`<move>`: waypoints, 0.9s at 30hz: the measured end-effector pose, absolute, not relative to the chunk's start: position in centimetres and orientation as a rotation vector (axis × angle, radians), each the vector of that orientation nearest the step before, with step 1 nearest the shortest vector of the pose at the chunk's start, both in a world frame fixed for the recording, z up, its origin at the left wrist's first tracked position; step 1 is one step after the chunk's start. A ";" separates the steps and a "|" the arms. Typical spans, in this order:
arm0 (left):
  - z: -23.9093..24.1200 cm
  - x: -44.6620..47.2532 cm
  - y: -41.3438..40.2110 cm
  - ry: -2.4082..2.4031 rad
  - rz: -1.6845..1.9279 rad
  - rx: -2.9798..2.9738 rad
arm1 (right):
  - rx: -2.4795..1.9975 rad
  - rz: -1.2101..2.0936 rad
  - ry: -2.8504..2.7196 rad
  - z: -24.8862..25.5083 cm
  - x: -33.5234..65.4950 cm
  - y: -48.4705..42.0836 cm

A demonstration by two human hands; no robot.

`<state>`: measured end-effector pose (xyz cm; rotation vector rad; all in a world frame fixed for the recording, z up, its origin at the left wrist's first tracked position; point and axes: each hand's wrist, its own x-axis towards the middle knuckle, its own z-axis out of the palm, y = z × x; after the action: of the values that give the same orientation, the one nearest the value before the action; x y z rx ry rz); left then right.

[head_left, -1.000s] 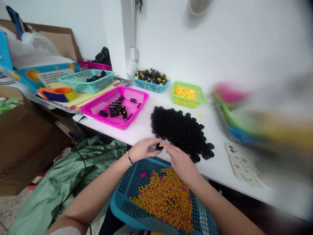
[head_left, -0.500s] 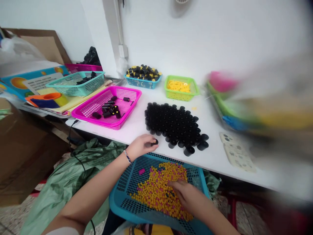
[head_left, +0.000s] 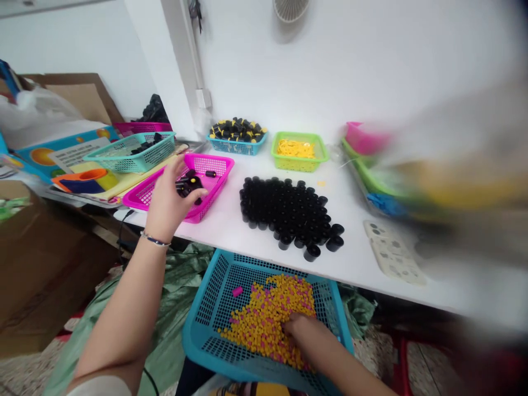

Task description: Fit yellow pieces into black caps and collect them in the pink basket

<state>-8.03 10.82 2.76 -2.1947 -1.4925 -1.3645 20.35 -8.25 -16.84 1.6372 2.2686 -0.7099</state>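
My left hand (head_left: 169,198) is raised over the magenta plastic basket (head_left: 210,162), its fingers spread beside a heap of black cylinders (head_left: 185,188). Whether it grips one is hidden. My right hand (head_left: 301,333) is pushed into a heap of yellow and pink pellets (head_left: 264,313) inside the blue mesh basket (head_left: 218,258), with the fingertips partly buried. Rows of upright black cylinders (head_left: 284,212) stand close together on the white table (head_left: 231,220), between both hands.
Farther back stand a blue basket (head_left: 237,149) of black-and-yellow pieces, a green basket (head_left: 299,159) of yellow bands and a teal basket (head_left: 130,155) of black pieces. A blurred stack of coloured baskets (head_left: 367,181) sits at right. A green tarp (head_left: 177,264) lies below the table.
My left hand has moved from the table edge to over the magenta basket. My right hand has gone from beside the left hand down into the pellets. The view has shifted slightly.
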 end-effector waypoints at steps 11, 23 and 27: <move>-6.9 3.9 7.0 -1.125 -0.985 -3.156 | 1.592 -0.690 2.249 -16.1 19.7 -8.1; -6.8 2.9 7.4 -1.022 -0.972 -3.241 | 1.630 -0.667 2.179 -16.3 20.2 -8.5; -7.0 0.2 8.1 -1.303 -0.935 -3.254 | 1.642 -0.656 2.309 -15.7 20.5 -7.9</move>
<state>0.20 8.10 -7.01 -3.2542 -1.3032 -0.9349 20.53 -7.93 -15.68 1.6419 2.3086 -0.6557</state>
